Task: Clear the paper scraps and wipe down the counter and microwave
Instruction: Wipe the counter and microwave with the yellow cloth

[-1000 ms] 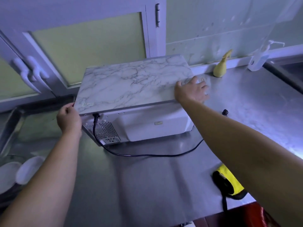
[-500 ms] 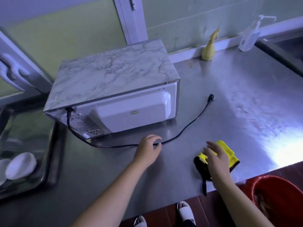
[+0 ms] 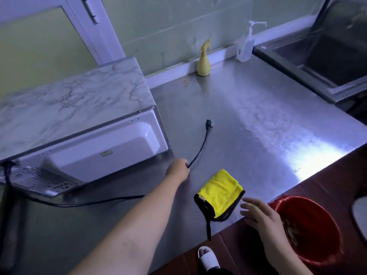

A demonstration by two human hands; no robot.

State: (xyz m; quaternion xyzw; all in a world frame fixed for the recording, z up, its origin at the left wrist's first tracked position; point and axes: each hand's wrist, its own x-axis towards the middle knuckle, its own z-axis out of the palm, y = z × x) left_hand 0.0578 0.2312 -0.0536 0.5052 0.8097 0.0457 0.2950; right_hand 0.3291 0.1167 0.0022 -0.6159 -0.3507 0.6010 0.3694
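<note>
Microwave [image 3: 75, 116]: back-outward on counter [image 3: 258, 126], both hands now off it. Left hand [image 3: 177, 170]: just right of microwave, fingers curled round its loose power cord [image 3: 200, 147]. Right hand [image 3: 262, 217]: open, fingers spread, beside yellow cloth [image 3: 220, 193], farther right of microwave. Wiping likely next

Bare left hand [image 3: 177, 169] and forearm, bare right hand [image 3: 262, 217] and forearm, white open-toed slipper [image 3: 207, 258] on one foot.
</note>
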